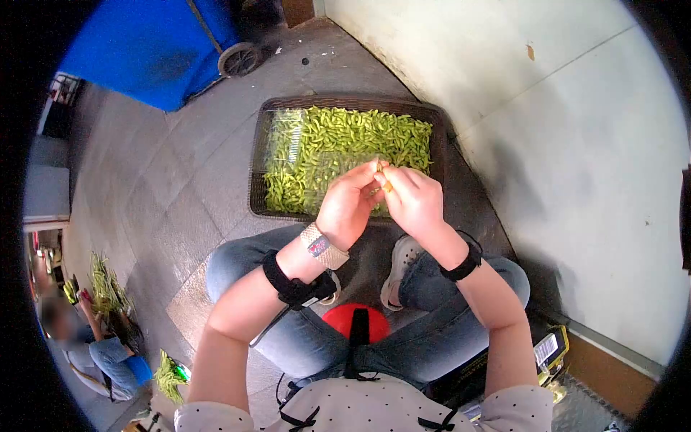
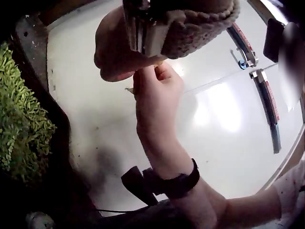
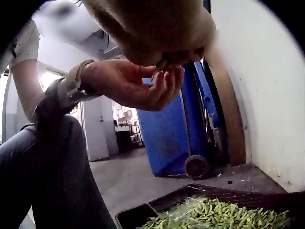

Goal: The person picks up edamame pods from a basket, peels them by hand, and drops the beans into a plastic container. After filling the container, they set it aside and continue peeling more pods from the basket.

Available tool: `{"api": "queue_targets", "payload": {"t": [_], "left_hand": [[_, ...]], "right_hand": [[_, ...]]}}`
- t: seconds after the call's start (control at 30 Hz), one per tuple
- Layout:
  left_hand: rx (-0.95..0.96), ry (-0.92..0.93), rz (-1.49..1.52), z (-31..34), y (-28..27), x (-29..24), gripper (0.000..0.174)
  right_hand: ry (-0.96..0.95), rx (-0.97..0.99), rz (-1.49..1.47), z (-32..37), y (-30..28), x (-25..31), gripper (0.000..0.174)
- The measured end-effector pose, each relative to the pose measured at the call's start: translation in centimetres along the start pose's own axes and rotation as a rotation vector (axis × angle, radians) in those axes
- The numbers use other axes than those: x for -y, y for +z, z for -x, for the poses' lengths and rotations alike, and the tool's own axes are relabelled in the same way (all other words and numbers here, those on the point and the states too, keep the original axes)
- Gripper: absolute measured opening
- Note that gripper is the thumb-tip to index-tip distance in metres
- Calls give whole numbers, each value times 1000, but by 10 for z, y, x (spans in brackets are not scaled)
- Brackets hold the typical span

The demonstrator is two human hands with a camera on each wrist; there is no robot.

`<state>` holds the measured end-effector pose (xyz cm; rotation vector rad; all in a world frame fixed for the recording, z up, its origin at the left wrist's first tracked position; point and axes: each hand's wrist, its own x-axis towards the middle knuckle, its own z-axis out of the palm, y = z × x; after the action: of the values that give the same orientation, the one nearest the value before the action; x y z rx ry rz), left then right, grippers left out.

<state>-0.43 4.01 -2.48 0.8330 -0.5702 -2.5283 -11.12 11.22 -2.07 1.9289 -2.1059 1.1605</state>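
Both hands meet above the near edge of a dark basket (image 1: 253, 173) filled with green pods (image 1: 360, 133). The left hand (image 1: 347, 205) and the right hand (image 1: 416, 201) pinch a small yellowish pod (image 1: 388, 186) between their fingertips. In the right wrist view the left hand (image 3: 136, 86) has curled fingers at a greenish pod (image 3: 161, 64), partly hidden by the right hand (image 3: 162, 28). The left wrist view shows the right hand (image 2: 159, 109) with bent fingers, a small pod tip (image 2: 130, 90) sticking out beside them.
Clear plastic film (image 1: 288, 140) lies over part of the pods. A blue wheeled bin (image 1: 158, 50) stands at the upper left, a white wall (image 1: 576, 144) on the right. A seated person (image 1: 108, 353) is at the lower left near green stalks (image 1: 108, 288). A red round thing (image 1: 342, 317) lies between the legs.
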Motion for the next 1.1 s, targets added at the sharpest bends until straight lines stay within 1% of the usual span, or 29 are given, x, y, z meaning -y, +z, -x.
{"api": "queue_targets", "payload": {"t": [0.1, 0.2, 0.3, 0.4, 0.5, 0.6, 0.63, 0.7, 0.8, 0.9, 0.93, 1.03, 1.1], "left_hand": [[58, -109, 111, -3, -11, -2, 16], [37, -59, 93, -3, -13, -3, 16], [60, 22, 45, -3, -17, -1, 17], [65, 54, 21, -4, -15, -3, 18], [32, 62, 55, -6, -14, -4, 18], [98, 61, 181, -13, -13, -13, 17], [301, 67, 93, -14, -16, -26, 17], [131, 90, 168, -10, -4, -24, 22], [136, 42, 83, -1, 6, -20, 27], [79, -52, 47, -6, 2, -22, 31], [77, -65, 45, -6, 3, -22, 31], [192, -104, 46, -8, -2, -28, 29], [251, 1, -108, -7, -3, -27, 29]], "right_hand": [[-139, 19, 105, 2, 3, -1, 11], [-236, 103, 214, 2, -1, -3, 19], [-320, 71, 261, 1, -1, -7, 25], [-349, 48, 295, -3, 0, -5, 28], [-357, 40, 346, -4, -1, -1, 27], [-437, 93, 396, 2, -3, 7, 27], [-442, 94, 363, 6, -1, 10, 26], [-361, 40, 306, 8, -3, 9, 25], [-300, -7, 173, 3, -8, 5, 23], [-251, 19, 180, 5, -9, 5, 23], [-245, 11, 178, 5, -10, 5, 23], [-216, -4, 156, 4, -13, 1, 23], [-171, -8, 133, 5, -13, -4, 23]]}}
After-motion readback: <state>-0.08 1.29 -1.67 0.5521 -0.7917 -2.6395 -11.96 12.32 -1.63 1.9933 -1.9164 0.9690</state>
